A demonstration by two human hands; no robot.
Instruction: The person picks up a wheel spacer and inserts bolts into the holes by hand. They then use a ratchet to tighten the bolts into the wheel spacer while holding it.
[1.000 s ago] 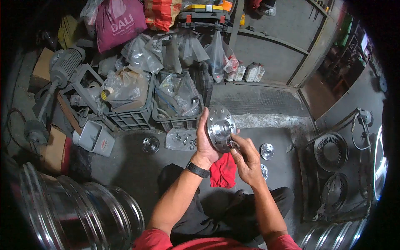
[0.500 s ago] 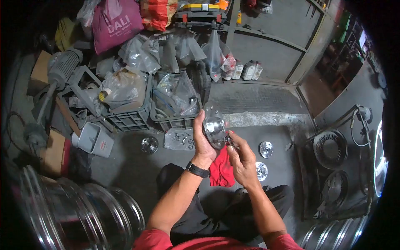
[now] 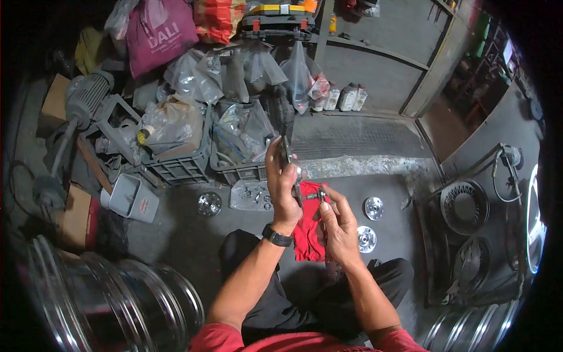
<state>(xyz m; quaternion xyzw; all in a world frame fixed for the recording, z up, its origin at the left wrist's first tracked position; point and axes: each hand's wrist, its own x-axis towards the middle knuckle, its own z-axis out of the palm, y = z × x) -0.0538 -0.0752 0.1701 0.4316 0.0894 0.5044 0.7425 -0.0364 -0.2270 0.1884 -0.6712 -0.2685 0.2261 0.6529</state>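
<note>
My left hand (image 3: 284, 196) grips a round metal wheel spacer (image 3: 285, 154), now turned nearly edge-on, with its lower rim near the palm. My right hand (image 3: 340, 232) is closed on what looks like a ratchet wrench (image 3: 321, 194). A short shaft runs from the wrench's head toward the lower part of the spacer; whether it is seated on a bolt I cannot make out. Below both hands a red cloth (image 3: 311, 240) lies over the floor. Similar discs rest on the floor: one (image 3: 374, 208) and another (image 3: 367, 239) at right, one (image 3: 209, 204) at left.
A clear bag of small hardware (image 3: 249, 195) lies ahead on the floor. Behind it stand crates (image 3: 240, 171) full of bags, with a grey bin (image 3: 132, 196) to the left. Chrome wheels (image 3: 117, 293) flank me at lower left; a dark rack (image 3: 431, 252) stands at right.
The spacer has been rotated from facing me to nearly edge-on. My right hand has shifted slightly down with the wrench, whose head and shaft now show more plainly.
</note>
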